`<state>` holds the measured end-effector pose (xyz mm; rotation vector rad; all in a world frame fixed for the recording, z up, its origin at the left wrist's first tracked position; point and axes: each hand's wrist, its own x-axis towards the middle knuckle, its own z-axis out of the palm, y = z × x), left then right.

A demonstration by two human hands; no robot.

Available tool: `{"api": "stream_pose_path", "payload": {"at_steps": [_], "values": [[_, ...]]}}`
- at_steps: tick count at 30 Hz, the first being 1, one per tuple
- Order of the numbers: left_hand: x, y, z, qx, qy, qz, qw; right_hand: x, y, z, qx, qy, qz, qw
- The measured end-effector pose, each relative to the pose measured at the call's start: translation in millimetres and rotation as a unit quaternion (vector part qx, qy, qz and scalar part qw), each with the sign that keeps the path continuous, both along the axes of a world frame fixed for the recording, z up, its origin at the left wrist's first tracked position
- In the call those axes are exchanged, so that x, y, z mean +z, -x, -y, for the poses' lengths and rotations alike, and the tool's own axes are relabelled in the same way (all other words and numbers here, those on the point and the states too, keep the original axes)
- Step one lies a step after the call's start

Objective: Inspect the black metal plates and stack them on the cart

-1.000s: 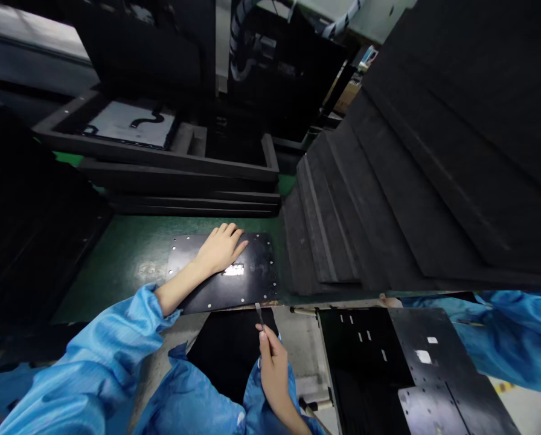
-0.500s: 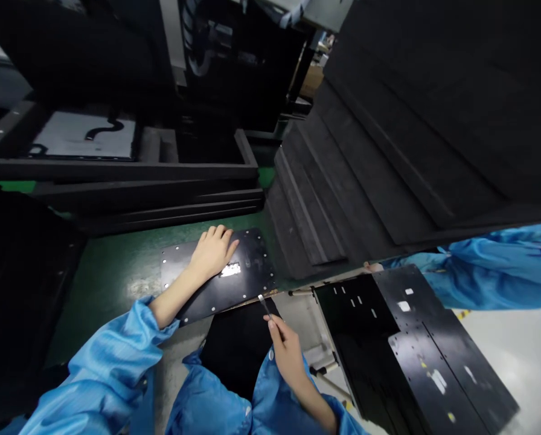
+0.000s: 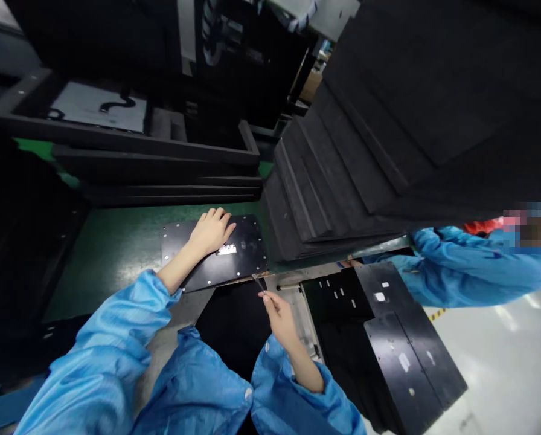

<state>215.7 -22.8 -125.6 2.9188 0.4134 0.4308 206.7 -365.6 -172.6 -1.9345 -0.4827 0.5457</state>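
Observation:
A flat black panel [image 3: 247, 244] with rounded corners, light dots along its edges and a shiny label [image 3: 227, 249] lies on the green tabletop [image 3: 116, 241]. My left hand [image 3: 211, 231] rests on top of the panel, fingers stretched out. Between the thumb and fingers of my right hand [image 3: 280, 314] is a thin dark tool [image 3: 261, 282] with a pale, flat tip. That tip is at the panel's near right edge; whether it touches I cannot tell.
Dark foam sheets [image 3: 307, 193] stand stacked at the right. Behind are foam trays [image 3: 162, 136], one holding a pale plate [image 3: 102, 106]. Several dark panels [image 3: 404, 338] lie on a stand at the lower right, near another person's blue sleeve [image 3: 460, 278].
My view has shifted, so the panel and both hands appear higher. The tool's tip has come up to the panel's near edge. My left hand stays on the panel.

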Motion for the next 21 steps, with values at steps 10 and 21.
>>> {"api": "stream_pose_path", "payload": {"at_steps": [10, 21], "values": [[2.3, -3, 8, -0.005, -0.039, 0.019, 0.999, -29.2, 19, -13, -0.037, -0.069, 0.045, 0.996], [-14.9, -2, 1, -0.025, -0.028, 0.010, 0.999, -58.4, 32, -27, -0.095, -0.083, 0.119, 0.985]]}}
